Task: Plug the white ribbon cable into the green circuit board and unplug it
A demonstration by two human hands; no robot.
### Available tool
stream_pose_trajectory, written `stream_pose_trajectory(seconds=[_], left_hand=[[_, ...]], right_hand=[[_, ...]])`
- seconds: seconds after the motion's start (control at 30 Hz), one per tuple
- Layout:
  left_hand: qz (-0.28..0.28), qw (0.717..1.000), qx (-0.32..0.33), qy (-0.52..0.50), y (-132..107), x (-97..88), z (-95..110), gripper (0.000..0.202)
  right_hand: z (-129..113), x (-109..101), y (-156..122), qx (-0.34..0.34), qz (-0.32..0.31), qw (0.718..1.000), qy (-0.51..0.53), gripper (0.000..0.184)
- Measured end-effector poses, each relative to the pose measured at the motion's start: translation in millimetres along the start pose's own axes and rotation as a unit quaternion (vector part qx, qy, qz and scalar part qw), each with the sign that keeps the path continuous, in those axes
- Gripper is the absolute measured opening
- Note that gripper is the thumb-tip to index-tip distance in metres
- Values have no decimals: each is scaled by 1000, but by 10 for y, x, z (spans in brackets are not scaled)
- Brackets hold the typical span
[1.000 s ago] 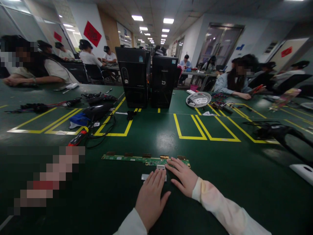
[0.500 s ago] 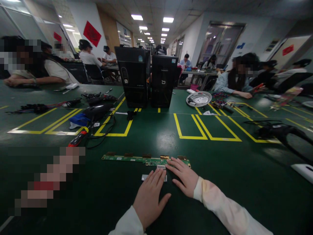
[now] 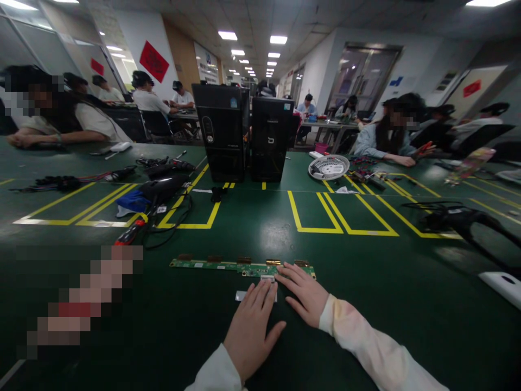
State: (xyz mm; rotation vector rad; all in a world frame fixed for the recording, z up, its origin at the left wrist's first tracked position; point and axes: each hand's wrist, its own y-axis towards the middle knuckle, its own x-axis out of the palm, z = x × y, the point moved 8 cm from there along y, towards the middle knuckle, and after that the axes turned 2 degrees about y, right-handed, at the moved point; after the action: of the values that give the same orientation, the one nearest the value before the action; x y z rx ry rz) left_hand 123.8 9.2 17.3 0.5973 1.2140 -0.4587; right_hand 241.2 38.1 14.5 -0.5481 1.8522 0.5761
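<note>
A long, narrow green circuit board lies on the green table in front of me, with several copper-coloured tabs along its far edge. My left hand rests flat, fingers stretched out, over a flat silvery strip that it partly covers. Its fingertips reach a white connector at the board's near edge. My right hand lies with fingers spread across the right end of the board, hiding part of it. Neither hand is closed round anything.
Two black computer towers stand beyond the board. Cables and a black tool lie at left, near a red-and-black handle. A white round basket sits at back right, a black cable bundle nearer. Other people sit at both sides.
Both hands stay almost where they were on the board and strip. The view has shifted very slightly; nothing was taken hold of or let go.
</note>
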Motion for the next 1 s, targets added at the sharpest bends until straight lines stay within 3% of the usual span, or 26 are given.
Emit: stream_pose_trajectory(seconds=[0.13, 0.27, 0.43, 0.53, 0.73, 1.0], left_hand=[[27, 999, -1, 23, -49, -149, -117, 55], [57, 994, -71, 54, -245, -311, -489, 50], [68, 983, -150, 77, -628, -342, -967, 48], [72, 980, -167, 83, -766, -313, -1129, 49], [71, 980, -150, 108, -700, -279, -1143, 47], [63, 980, -158, 106, -606, -267, -1125, 48]], right_hand=[[20, 10, 0, 7, 3, 1000, -6, 50], [40, 4, 4, 8, 8, 1000, -4, 48], [20, -46, 15, -2, 29, 1000, -10, 43], [-32, -75, 34, -13, 44, 999, -8, 41], [-167, -35, 91, -37, 11, 999, 2, 44], [-94, 54, 112, -32, -30, 999, 3, 48]])
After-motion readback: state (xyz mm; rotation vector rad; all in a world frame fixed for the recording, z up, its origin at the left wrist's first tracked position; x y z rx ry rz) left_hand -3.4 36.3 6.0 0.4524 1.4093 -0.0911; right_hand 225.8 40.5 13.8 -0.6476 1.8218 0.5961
